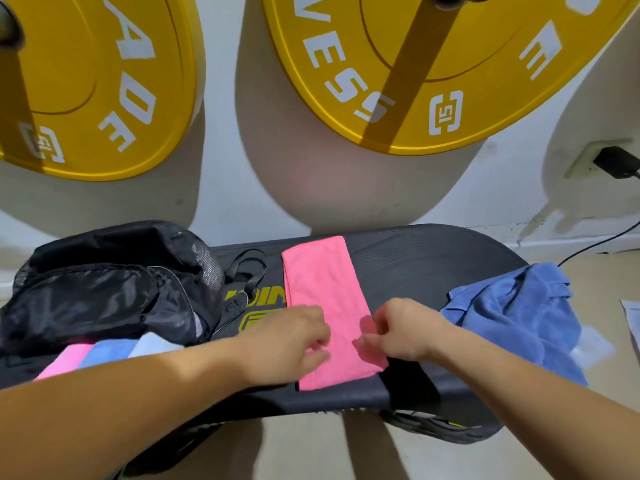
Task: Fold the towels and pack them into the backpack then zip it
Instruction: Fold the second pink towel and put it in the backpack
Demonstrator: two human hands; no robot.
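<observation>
A pink towel (325,292) lies folded into a long strip across the black padded bench (433,268). My left hand (287,341) holds its near left edge with curled fingers. My right hand (401,327) pinches its near right edge. The black backpack (104,289) lies on the left end of the bench. Three folded towels lie in a row in front of the backpack: pink (64,363), blue (107,351) and light blue (154,344). A crumpled blue towel (512,317) sits at the right end of the bench.
Two big yellow weight plates (433,64) hang against the wall behind the bench. A wall socket with a black plug (614,161) and its cable are at the far right. White paper (632,317) lies on the floor to the right.
</observation>
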